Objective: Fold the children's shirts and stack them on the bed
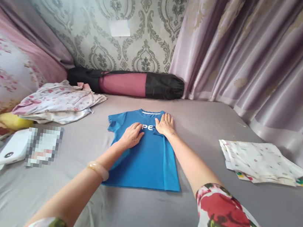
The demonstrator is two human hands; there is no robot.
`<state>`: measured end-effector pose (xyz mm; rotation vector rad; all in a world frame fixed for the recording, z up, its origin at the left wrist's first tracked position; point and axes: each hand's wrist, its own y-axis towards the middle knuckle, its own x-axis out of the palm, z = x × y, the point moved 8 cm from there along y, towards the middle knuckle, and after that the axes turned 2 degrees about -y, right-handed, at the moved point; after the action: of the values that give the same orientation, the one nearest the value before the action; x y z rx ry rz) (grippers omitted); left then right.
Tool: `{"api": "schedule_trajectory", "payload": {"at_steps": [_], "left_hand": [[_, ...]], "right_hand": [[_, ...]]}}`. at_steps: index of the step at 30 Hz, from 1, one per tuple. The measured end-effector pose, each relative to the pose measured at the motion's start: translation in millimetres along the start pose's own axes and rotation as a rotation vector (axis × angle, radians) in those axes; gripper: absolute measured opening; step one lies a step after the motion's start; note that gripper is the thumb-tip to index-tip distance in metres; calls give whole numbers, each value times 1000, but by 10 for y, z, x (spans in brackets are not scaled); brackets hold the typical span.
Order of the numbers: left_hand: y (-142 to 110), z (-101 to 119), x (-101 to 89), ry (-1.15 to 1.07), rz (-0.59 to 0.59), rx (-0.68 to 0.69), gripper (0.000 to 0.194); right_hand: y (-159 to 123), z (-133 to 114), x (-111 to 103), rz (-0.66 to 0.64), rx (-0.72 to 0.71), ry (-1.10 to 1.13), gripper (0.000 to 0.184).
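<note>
A blue T-shirt (144,164) with white print on its chest lies front side up on the grey sheet, its neckline pointing away from me. Its right side is folded inward, with that sleeve lying over the chest; the left sleeve sticks out flat. My right hand (165,124) rests flat on the folded shoulder near the collar, fingers stretched out. On the chest lies my left hand (132,135), its fingers extended and covering part of the lettering. Neither hand grips the cloth.
Folded white printed cloth (259,161) lies at the right, and a pile of patterned clothes (60,101) at the left. A rolled pink and black bag (124,82) lies along the wall. A white power bank (14,145) and cables sit at the left edge.
</note>
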<state>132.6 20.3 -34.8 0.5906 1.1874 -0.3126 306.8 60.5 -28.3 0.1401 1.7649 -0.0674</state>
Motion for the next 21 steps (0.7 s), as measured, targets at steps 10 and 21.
{"api": "schedule_trajectory", "payload": {"at_steps": [10,21], "left_hand": [[-185,37,-21,101,-74,-123,50],[-191,45,-50,84,-44,-112,49]], "right_hand": [[5,44,56,-37,29,-47,70],[-97,-285,134,41,-7,-26,70]]}}
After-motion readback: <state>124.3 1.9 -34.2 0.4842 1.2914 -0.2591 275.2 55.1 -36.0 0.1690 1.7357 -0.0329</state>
